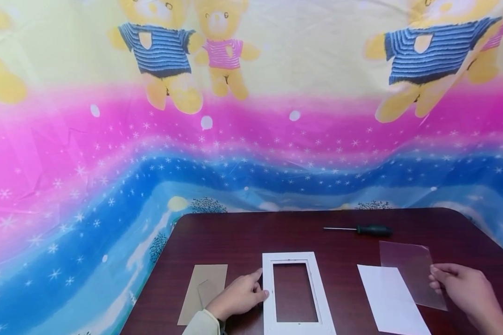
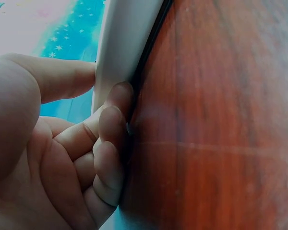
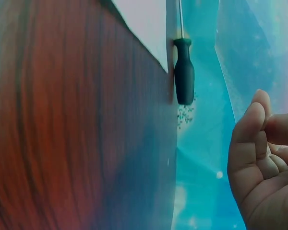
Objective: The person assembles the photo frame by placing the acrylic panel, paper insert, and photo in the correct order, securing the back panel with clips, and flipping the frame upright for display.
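Note:
A white rectangular picture frame [image 1: 324, 298] lies on the dark wood table. My left hand [image 1: 241, 294] holds its left edge; in the left wrist view the thumb [image 2: 69, 81] touches the frame's side [image 2: 125, 43] while curled fingers [image 2: 110, 129] lie against it near the tabletop. My right hand [image 1: 465, 286] pinches a clear plastic sheet [image 1: 406, 256] between thumb and fingers. That sheet is raised in the right wrist view and partly overlaps a white sheet of paper [image 1: 387, 298] in the head view.
Left of the frame lies a brown backing board [image 1: 209, 274] with a flap on it, partly behind my left hand. A dark-handled screwdriver [image 1: 373, 230] lies near the table's [image 1: 255, 232] far edge. Behind hangs a printed cloth [image 1: 276, 139] with bears.

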Demonstrator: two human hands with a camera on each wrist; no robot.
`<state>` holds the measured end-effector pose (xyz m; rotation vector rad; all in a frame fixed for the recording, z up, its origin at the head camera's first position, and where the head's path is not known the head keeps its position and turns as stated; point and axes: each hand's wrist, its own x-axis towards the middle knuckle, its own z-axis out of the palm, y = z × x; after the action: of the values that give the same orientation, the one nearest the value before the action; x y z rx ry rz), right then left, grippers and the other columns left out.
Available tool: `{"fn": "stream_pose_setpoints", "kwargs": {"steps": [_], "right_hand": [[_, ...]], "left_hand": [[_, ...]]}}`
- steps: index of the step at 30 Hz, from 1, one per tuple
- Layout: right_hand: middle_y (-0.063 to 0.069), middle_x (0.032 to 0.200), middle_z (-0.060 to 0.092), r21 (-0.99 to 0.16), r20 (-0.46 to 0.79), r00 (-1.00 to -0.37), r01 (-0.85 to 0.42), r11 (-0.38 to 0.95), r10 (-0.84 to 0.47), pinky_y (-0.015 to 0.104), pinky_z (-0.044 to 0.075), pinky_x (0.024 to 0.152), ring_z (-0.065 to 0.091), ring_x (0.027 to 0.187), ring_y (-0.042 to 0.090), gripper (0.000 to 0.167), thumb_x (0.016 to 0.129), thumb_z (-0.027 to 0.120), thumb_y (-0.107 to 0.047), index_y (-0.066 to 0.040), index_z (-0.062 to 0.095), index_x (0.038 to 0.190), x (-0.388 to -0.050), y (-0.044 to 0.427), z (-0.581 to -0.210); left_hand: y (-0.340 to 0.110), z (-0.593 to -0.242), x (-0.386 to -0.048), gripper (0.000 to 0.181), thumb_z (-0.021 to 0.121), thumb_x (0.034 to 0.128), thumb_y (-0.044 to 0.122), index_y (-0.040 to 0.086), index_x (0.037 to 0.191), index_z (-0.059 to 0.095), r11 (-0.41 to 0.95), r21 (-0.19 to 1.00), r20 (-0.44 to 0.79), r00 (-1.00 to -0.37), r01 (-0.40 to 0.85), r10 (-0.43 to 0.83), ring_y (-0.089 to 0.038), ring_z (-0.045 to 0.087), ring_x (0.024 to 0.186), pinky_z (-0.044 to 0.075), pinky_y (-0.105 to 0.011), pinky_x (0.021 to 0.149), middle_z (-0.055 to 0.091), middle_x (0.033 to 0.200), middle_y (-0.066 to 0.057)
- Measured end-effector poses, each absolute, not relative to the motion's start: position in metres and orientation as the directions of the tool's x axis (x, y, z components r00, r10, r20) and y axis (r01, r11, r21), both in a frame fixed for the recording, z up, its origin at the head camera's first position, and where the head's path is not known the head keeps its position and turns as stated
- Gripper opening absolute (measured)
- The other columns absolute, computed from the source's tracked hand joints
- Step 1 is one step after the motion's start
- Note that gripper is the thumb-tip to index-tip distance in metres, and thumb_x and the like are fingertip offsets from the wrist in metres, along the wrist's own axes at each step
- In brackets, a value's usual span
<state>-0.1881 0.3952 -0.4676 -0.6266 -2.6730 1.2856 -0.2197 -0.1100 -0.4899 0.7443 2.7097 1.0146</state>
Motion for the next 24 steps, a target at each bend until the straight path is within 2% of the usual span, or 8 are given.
{"fn": "stream_pose_setpoints", "kwargs": {"steps": [8,15,24], "right_hand": [[0.006,0.080,0.070,-0.746,-0.054,-0.924,0.289,0.600,0.378,0.038,0.052,0.059,0.066,0.068,0.018,0.048,0.104,0.049,-0.025,0.017,0.052,0.126,-0.187,0.375,-0.461],[0.007,0.085,0.071,-0.770,-0.029,-0.945,0.229,0.596,0.327,0.031,0.051,0.057,0.066,0.068,0.016,0.049,0.103,0.048,-0.029,0.015,0.054,0.126,-0.185,0.360,-0.454],[0.006,0.081,0.070,-0.772,-0.007,-0.941,0.220,0.596,0.338,0.029,0.049,0.057,0.064,0.067,0.016,0.046,0.103,0.049,-0.026,0.014,0.055,0.125,-0.187,0.344,-0.453]], "left_hand": [[-0.110,-0.491,-0.220,0.073,0.066,0.0911,0.030,-0.012,0.143,0.037,0.645,0.657,0.026,-0.867,0.391,0.499,-0.002,0.045,0.048,0.038,-0.021,0.048,0.054,0.058,0.014],[-0.110,-0.490,-0.220,0.073,0.066,0.0912,0.031,-0.011,0.143,0.038,0.646,0.664,0.015,-0.871,0.376,0.491,-0.003,0.045,0.048,0.038,-0.022,0.048,0.054,0.059,0.013],[-0.111,-0.489,-0.219,0.073,0.066,0.0914,0.030,-0.012,0.143,0.037,0.646,0.661,0.019,-0.869,0.382,0.495,-0.002,0.045,0.048,0.038,-0.022,0.048,0.054,0.058,0.013]]}}
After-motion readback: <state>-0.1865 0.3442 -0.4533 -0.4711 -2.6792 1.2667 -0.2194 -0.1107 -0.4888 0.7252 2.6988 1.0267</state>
